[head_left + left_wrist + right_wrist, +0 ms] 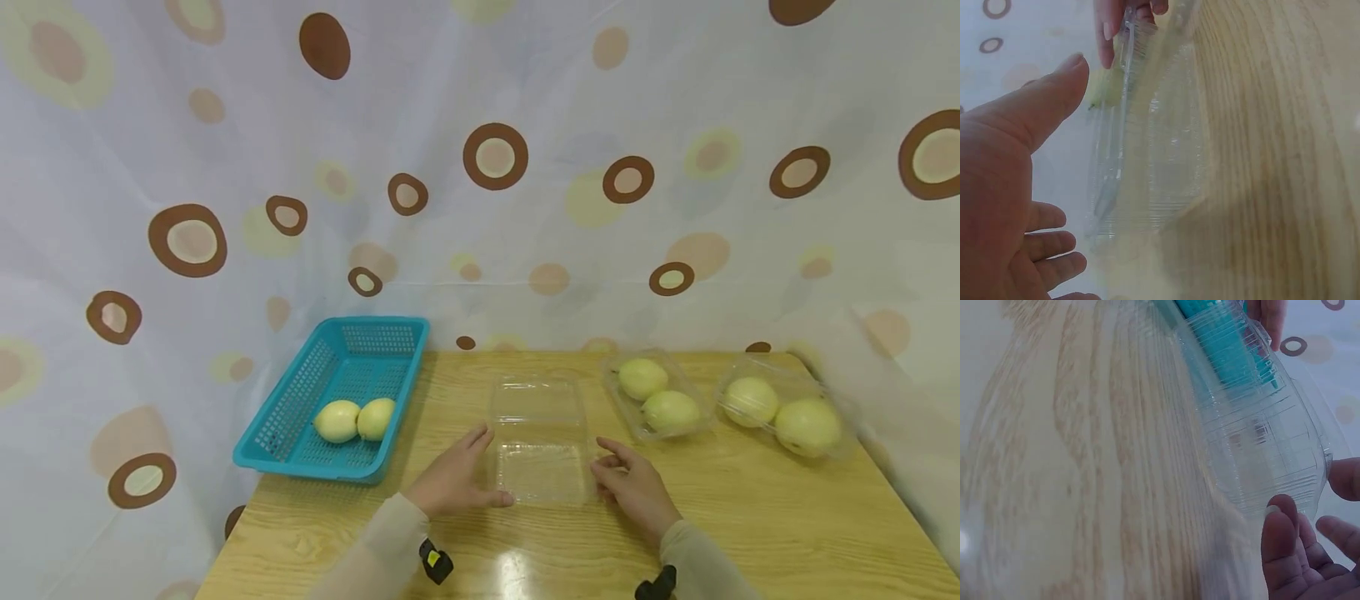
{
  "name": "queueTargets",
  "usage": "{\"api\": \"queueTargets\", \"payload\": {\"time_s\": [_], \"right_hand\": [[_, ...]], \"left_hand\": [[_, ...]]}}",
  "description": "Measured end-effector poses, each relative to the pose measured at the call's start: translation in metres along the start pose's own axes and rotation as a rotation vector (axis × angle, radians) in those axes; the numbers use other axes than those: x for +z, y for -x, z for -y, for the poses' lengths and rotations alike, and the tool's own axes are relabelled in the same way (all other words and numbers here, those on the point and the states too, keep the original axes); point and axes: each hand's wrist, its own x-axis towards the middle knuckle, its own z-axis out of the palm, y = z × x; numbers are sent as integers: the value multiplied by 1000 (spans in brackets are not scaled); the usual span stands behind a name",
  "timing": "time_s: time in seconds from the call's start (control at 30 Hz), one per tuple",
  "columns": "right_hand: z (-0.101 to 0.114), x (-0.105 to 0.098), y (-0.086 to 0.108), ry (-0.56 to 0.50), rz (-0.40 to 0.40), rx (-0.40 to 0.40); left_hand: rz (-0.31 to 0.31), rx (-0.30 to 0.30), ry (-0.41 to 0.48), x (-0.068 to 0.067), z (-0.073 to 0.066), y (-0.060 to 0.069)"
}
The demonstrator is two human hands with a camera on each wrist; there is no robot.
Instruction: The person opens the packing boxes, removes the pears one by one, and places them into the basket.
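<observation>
An opened clear plastic clamshell box (542,473) lies on the table between both hands, its lid (537,402) folded back toward the curtain. My left hand (454,477) is at the box's left side, thumb and fingers spread, holding nothing. In the left wrist view, the left hand (1007,181) appears apart from the clear box (1169,131). At the right side is my right hand (632,490), its fingers loosely bent. The right wrist view has one fingertip of the right hand (1316,550) at the rim of the box (1260,437); firm contact is unclear.
A blue basket (262,457) on the left holds two pale yellow fruits (337,422). On the right, two clear boxes hold pale yellow fruits, one pair (671,412) nearer the middle, another pair (807,426) farther right. A spotted curtain (480,233) hangs behind the wooden table (750,517).
</observation>
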Motion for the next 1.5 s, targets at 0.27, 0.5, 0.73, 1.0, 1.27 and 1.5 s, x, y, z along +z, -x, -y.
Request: {"api": "queueTargets", "payload": {"time_s": [0.27,0.5,0.73,1.0,1.27,1.5], "right_hand": [[-4,-2,5,111,46,-72],[-9,-3,5,121,139,-124],[-12,-3,7,279,215,-215],[-8,3,3,357,220,-235],[1,17,-20,404,224,-212],[11,32,-39,386,262,-192]], "left_hand": [[-26,-10,-46,16,1,1],[-74,11,-98,30,12,0],[-68,-12,-61,27,10,3],[-95,-37,-38,26,19,4],[-98,-109,47,18,30,0],[-171,-161,106,20,49,-7]]}}
